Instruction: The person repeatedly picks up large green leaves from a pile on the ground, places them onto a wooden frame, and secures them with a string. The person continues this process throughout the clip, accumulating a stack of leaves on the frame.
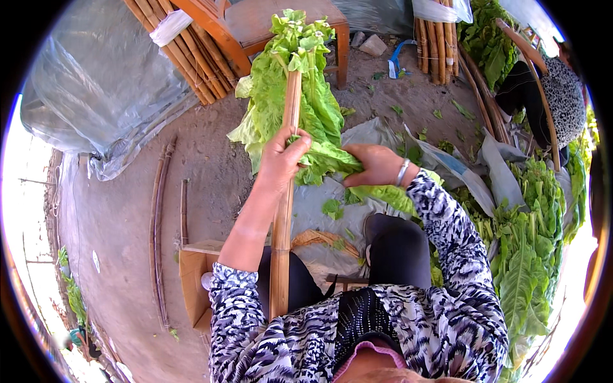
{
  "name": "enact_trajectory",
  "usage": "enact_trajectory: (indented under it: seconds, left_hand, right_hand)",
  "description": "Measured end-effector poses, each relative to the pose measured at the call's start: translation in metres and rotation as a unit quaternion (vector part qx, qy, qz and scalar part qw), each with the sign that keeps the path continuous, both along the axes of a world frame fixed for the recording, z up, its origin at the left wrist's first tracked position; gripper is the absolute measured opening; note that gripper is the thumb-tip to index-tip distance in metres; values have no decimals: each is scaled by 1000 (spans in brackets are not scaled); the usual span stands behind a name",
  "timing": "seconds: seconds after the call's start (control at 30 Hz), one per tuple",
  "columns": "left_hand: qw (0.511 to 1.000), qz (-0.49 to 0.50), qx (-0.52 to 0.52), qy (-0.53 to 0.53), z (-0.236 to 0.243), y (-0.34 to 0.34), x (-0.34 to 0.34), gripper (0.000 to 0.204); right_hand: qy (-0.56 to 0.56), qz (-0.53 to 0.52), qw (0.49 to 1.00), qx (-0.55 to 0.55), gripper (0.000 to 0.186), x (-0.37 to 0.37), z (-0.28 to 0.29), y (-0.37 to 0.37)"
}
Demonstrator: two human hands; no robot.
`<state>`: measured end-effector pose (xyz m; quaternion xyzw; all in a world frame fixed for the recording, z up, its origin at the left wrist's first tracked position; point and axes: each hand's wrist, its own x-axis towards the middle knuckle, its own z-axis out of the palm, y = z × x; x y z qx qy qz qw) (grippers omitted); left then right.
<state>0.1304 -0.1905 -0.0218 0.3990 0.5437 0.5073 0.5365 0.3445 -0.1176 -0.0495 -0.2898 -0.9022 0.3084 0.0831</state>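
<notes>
A long bamboo stick (283,210) runs from my lap up and away from me. Large green leaves (281,89) hang bunched along its far half. My left hand (281,159) grips the stick just below the leaves, pressing leaf stems against it. My right hand (377,165), with a silver bangle on the wrist, holds a green leaf (332,156) by its lower end right beside the stick. I sit with black-clad knees under the stick.
A heap of loose green leaves (527,255) lies on plastic sheeting at my right. Bundles of bamboo sticks (191,45) and a wooden chair (255,25) stand ahead. Another person (562,96) sits at the far right. Thin sticks (159,217) lie on the dirt floor at left.
</notes>
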Motion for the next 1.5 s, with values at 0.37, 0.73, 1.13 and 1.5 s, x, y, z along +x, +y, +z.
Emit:
enact_trajectory:
  seconds: [0.37,0.73,1.13,1.5]
  left_hand:
    - [980,-134,-123,76,-60,21,-111,18]
    - [960,-160,-59,222,41,186,-133,18]
    - [786,-250,85,559,-48,190,64,33]
    - [905,-31,64,419,-35,104,12,26]
  right_hand:
    - [-68,-119,989,-62,43,-65,-97,113]
    - [-34,-168,982,79,45,-128,-73,134]
    - [327,-348,866,-149,33,-130,-142,133]
    - [13,-538,819,199,30,245,-117,20]
